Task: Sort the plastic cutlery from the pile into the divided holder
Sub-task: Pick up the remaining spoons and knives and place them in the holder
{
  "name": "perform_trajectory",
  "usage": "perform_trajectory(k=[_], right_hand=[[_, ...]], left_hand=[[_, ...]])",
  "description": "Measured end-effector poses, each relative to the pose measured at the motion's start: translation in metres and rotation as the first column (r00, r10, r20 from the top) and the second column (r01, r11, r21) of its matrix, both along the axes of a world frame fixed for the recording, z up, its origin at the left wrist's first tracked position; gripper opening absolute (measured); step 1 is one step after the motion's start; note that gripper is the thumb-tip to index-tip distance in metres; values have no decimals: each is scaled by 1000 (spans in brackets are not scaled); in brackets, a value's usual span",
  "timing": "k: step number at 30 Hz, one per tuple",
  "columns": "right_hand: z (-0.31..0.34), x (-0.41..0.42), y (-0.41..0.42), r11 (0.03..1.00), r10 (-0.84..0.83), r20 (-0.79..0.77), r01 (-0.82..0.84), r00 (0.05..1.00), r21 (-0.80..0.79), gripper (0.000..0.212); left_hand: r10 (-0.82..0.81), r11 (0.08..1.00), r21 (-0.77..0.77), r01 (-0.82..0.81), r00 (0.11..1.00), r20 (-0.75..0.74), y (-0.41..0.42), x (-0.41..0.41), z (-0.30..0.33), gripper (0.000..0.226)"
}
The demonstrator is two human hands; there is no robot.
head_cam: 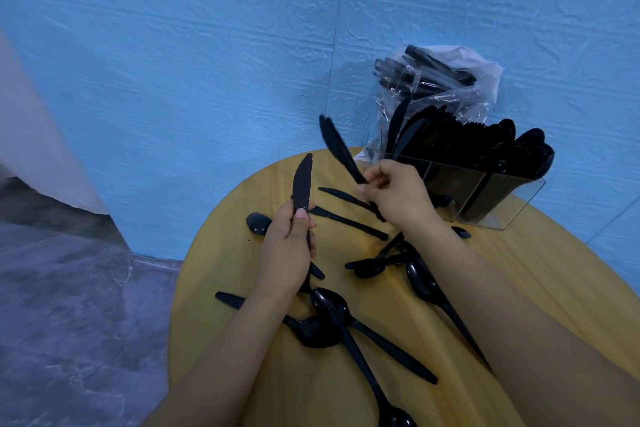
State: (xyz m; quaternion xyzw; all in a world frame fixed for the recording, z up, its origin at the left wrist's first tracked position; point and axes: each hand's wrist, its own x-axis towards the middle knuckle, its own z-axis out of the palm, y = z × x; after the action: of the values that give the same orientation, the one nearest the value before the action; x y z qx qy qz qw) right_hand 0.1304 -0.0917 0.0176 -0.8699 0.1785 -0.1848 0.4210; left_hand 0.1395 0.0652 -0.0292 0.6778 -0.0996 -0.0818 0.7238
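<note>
Left hand (289,246): grip clamped on the handle of a black plastic knife (302,184), blade upright above the yellow worktop (221,253). Right hand (398,198): grip pinching the handle of a second knife (337,149), blade tilted up and left, blurred. Loose pile of spoons and knives (346,315) lies beneath both hands. Clear divided holder (498,198), packed with black cutlery, stands at the far right, bagged cutlery (436,80) behind it.

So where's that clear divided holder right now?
The holder stands at the table's far right edge, just beyond the right hand, before a plastic bag.
</note>
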Motion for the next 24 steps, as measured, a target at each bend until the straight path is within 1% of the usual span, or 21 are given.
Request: perform_trajectory(k=[2,4,6,8,10,12,16,20,21,22,24], right_hand=[[10,-4,10,992,87,28,-90,996,93,7],[15,-9,22,967,195,-21,-188,981,173,10],[15,-14,34,931,267,-79,-236,961,278,14],[10,-18,43,910,304,-122,-251,945,330,13],[5,-18,50,905,327,-154,-262,932,335,11],[1,-17,56,911,337,-170,-275,926,307,13],[0,-12,62,948,294,-194,-260,936,185,11],[-1,-12,63,969,246,-169,-243,954,37,17],[-1,-13,62,968,249,-161,-246,955,38,16],[-1,-13,61,966,257,-151,-249,954,72,15],[0,-15,57,947,265,-107,-238,958,214,12]], left_hand=[[-2,1000,-13,2,1000,1,0,0,0,25],[-5,1000,-13,5,1000,16,1,0,0,25],[5,1000,-8,-5,1000,30,1,0,0,24],[35,999,-27,-34,999,37,1,1,0,24],[61,998,-25,-60,997,40,1,1,0,25],[69,998,-17,-68,997,40,1,1,-1,24],[47,999,-13,-46,997,56,1,2,-2,25],[35,999,-10,-34,998,55,1,4,-5,27],[33,999,-21,-32,997,66,1,4,-5,26],[35,999,-25,-33,996,85,1,4,-5,25],[45,999,-4,-45,992,119,1,4,-4,24]])
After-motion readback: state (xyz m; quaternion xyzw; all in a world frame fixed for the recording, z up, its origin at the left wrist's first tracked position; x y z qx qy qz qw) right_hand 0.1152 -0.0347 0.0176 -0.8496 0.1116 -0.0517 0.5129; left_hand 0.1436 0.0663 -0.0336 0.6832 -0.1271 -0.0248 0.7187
